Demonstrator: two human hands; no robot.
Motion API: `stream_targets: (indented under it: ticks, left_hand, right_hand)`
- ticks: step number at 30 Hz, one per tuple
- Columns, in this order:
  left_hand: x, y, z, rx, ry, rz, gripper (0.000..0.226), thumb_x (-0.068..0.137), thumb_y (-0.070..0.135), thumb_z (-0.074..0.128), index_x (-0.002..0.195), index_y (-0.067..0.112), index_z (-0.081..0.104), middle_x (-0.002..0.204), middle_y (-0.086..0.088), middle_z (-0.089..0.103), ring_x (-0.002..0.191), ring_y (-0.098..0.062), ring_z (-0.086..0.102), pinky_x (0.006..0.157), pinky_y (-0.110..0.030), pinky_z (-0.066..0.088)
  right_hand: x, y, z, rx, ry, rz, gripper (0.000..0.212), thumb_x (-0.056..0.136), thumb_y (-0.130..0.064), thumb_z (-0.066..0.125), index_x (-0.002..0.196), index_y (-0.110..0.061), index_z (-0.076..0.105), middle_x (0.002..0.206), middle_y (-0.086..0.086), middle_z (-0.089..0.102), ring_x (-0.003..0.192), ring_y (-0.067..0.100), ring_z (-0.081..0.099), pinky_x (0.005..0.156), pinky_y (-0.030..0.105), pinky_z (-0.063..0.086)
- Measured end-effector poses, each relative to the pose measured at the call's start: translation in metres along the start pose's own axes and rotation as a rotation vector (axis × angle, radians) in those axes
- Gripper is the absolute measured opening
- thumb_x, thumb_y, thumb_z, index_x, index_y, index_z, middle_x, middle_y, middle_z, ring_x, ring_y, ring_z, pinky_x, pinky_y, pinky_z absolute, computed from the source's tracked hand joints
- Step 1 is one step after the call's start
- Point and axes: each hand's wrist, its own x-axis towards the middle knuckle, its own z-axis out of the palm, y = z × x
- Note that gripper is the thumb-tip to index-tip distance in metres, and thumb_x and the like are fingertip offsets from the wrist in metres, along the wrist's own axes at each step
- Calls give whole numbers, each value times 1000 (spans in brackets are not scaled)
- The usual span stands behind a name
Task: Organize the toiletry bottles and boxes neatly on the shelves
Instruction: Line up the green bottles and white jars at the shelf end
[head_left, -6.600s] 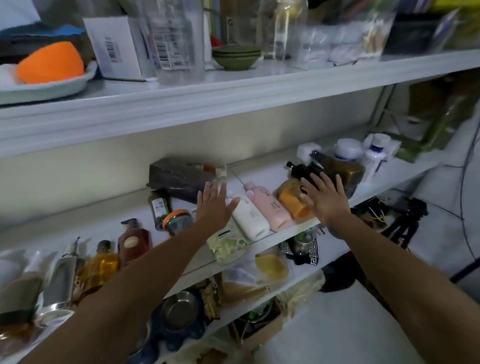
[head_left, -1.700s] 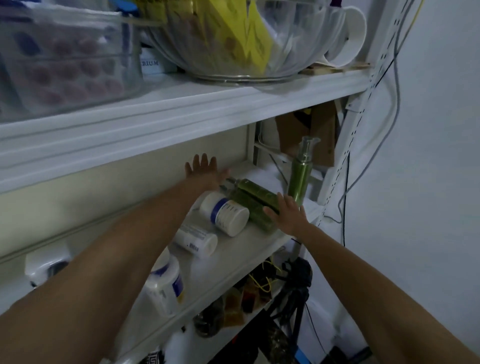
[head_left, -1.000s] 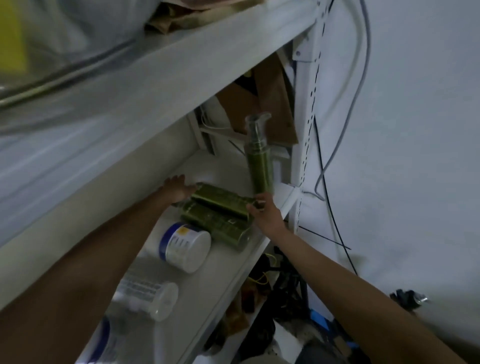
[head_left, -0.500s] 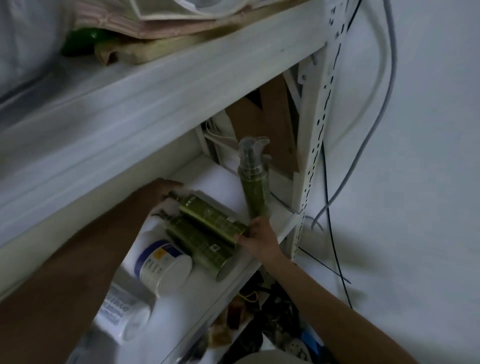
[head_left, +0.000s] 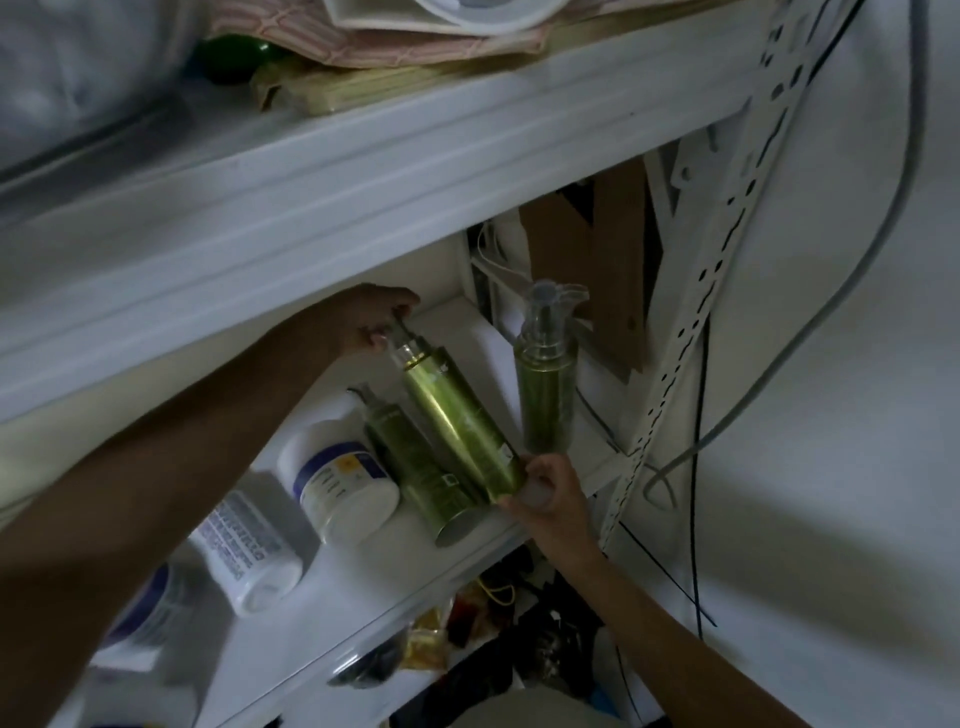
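White shelf board (head_left: 358, 592), right end. Slim metallic-green pump bottle (head_left: 457, 421), held slanted: pump end back-left, pinched by left hand (head_left: 363, 322); base front-right, gripped by right hand (head_left: 550, 499), nearer the upright clear-capped green bottle (head_left: 545, 384).

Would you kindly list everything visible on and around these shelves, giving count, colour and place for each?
upper shelf: one, white, above
middle shelf: one, white, below it
held green bottle: one, green, tilted over the middle shelf
lying green bottle: one, green, on its side beside it
upright green bottle: one, green, shelf's right end
white containers: three, white with blue, left of the bottles
folded cloth: one, pinkish, upper shelf
cardboard: one, brown, behind the upright bottle
cable: one, grey, right wall
left hand: one, grip on the held bottle's pump end
right hand: one, grip on its base
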Motion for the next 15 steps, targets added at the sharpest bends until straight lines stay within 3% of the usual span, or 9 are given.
stream_targets:
  ticks: [5,9,13,15]
  left_hand:
    - [-38,22,18,118,-16,167,27,95,22,51,71,13,59,69,-2,52,57,-13,43,52,-21,34]
    - [-68,40,45,350,10,336,18,93,19,46,90,13,63,86,-3,57,69,-15,50,55,-23,39]
    - [-90,44,67,559,66,441,26,98,24,38,105,16,61,108,-5,62,94,-23,58,83,-33,49]
    - [-97,42,75,589,100,462,27,98,26,37,109,14,59,109,-9,63,94,-25,59,85,-38,50]
  right_hand:
    - [0,5,-5,-73,-25,-9,55,65,-16,84,106,-31,49,117,4,51,104,12,51,80,9,41]
    - [-2,5,-10,-123,-59,-16,61,64,-16,84,112,-26,49,115,1,48,102,7,49,78,5,40]
    - [-4,1,-14,-202,-74,-21,61,63,-17,83,113,-22,49,110,-1,44,101,11,48,82,19,44]
    - [-3,-1,-15,-218,-78,-32,60,62,-16,82,112,-19,50,110,0,44,99,11,47,80,20,45]
